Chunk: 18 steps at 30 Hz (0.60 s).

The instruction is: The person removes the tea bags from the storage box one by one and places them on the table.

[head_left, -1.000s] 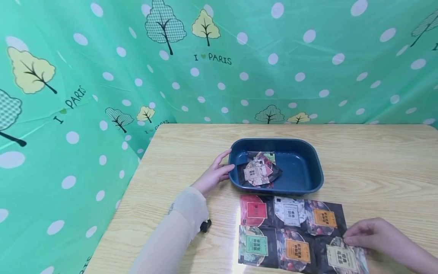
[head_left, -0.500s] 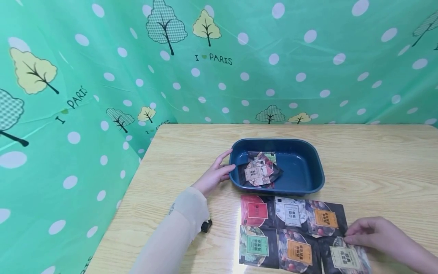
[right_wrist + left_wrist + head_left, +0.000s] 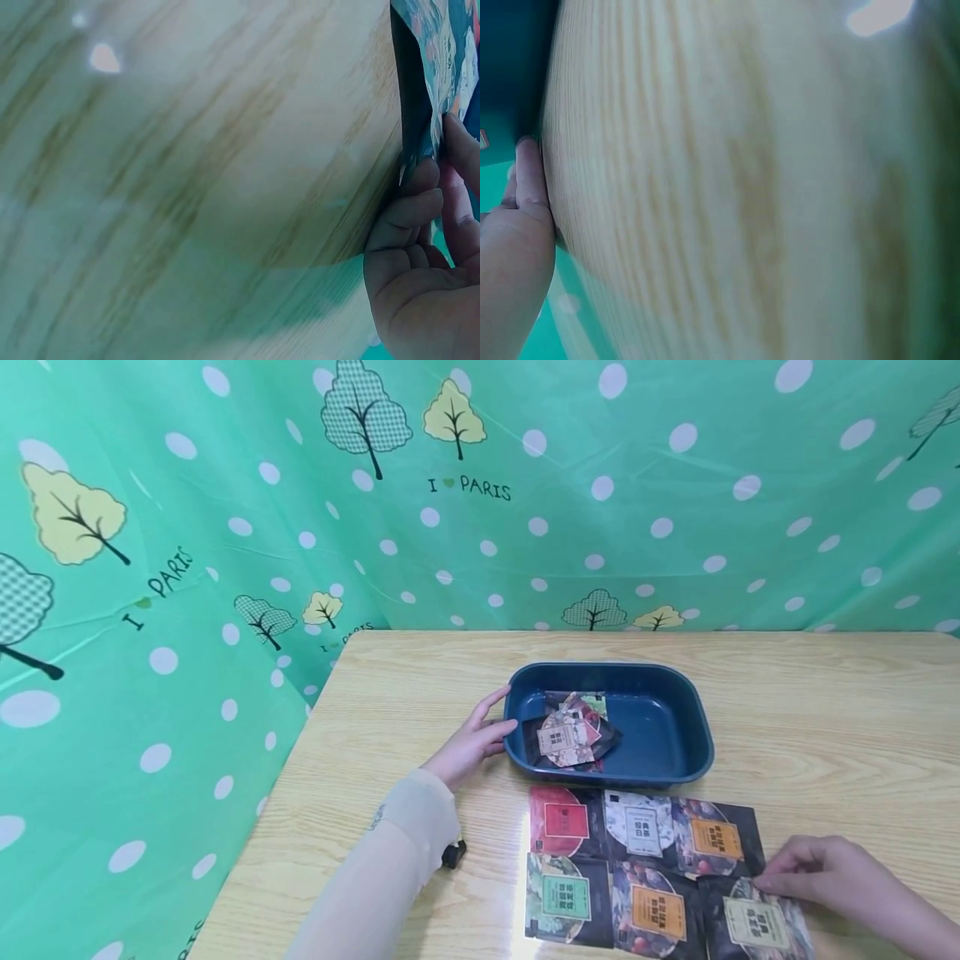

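At the left end of a dark blue bin (image 3: pixel 656 735), my left hand (image 3: pixel 468 747) rests with fingers spread against the wall and rim. Several overlapping sachets (image 3: pixel 558 739) lie inside the bin's left half. My right hand (image 3: pixel 813 872) pinches the upper right edge of a black sachet with a cream label (image 3: pixel 757 922); in the right wrist view, thumb and fingers hold the sachet's edge (image 3: pixel 450 60). To its left are an orange-labelled sachet (image 3: pixel 658 912) and a green-labelled sachet (image 3: pixel 566 897). Behind these lie a red sachet (image 3: pixel 566 820), a white sachet (image 3: pixel 641 827) and another orange-labelled sachet (image 3: pixel 716 837).
Everything stands on a wood-grain table (image 3: pixel 840 727). A green dotted curtain (image 3: pixel 495 552) hangs behind and on the left. A small black object (image 3: pixel 453 853) shows beside the left sleeve; its kind is unclear.
The cream-labelled sachet has shifted slightly right, in my right hand's pinch, opening a small gap beside the orange-labelled one. My left hand stays against the bin.
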Each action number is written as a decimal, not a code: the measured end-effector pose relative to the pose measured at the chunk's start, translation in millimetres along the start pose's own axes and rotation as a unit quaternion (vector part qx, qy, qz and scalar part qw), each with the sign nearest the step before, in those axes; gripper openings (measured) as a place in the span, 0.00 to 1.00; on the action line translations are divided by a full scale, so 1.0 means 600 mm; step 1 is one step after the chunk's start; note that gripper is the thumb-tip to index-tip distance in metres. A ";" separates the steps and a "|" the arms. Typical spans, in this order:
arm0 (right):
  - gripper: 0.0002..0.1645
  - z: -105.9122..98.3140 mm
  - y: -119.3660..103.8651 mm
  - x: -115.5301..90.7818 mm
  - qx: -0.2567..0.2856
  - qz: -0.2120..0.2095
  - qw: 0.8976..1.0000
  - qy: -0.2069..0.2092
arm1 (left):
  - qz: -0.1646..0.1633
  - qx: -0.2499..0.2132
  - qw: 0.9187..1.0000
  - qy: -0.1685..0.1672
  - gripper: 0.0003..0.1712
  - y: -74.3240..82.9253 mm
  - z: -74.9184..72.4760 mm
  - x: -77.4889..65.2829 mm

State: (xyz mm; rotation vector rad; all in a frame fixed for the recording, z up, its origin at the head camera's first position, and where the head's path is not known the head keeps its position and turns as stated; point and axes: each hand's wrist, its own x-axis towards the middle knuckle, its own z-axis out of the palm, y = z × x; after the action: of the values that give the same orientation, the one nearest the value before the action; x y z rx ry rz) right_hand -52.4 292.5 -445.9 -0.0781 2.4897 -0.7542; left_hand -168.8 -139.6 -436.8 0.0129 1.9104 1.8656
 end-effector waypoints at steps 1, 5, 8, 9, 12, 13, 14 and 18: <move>0.11 0.001 0.001 0.000 0.001 0.002 1.000 0.001 | 0.000 0.001 1.000 0.000 0.34 0.000 0.000 0.000; 0.11 0.001 0.004 0.000 0.003 -0.002 1.000 0.004 | -0.001 0.002 1.000 0.000 0.34 0.000 -0.001 0.002; 0.11 0.001 0.006 0.000 0.004 -0.009 1.000 0.006 | -0.002 0.003 1.000 -0.001 0.34 0.000 -0.001 0.003; 0.11 0.001 0.007 0.000 0.004 -0.010 1.000 0.007 | -0.003 0.004 1.000 -0.001 0.34 0.000 -0.001 0.003; 0.11 0.001 0.008 0.000 0.005 -0.014 1.000 0.010 | -0.004 0.005 1.000 -0.002 0.35 0.000 -0.001 0.002; 0.11 0.001 0.009 0.000 0.006 -0.014 1.000 0.010 | -0.003 0.004 1.000 -0.002 0.35 0.000 -0.001 0.002; 0.11 0.001 0.009 0.000 0.007 -0.015 1.000 0.010 | -0.002 0.003 1.000 -0.002 0.35 0.000 -0.001 0.002; 0.10 0.001 0.008 0.001 0.010 -0.018 1.000 0.011 | 0.000 0.002 1.000 -0.001 0.35 -0.001 -0.001 0.003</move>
State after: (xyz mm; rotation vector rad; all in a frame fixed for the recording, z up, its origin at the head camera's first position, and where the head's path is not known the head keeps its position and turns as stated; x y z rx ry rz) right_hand -52.1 296.1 -449.2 -0.1095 2.5072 -0.7979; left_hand -170.4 -139.9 -437.8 0.0149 1.9126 1.8607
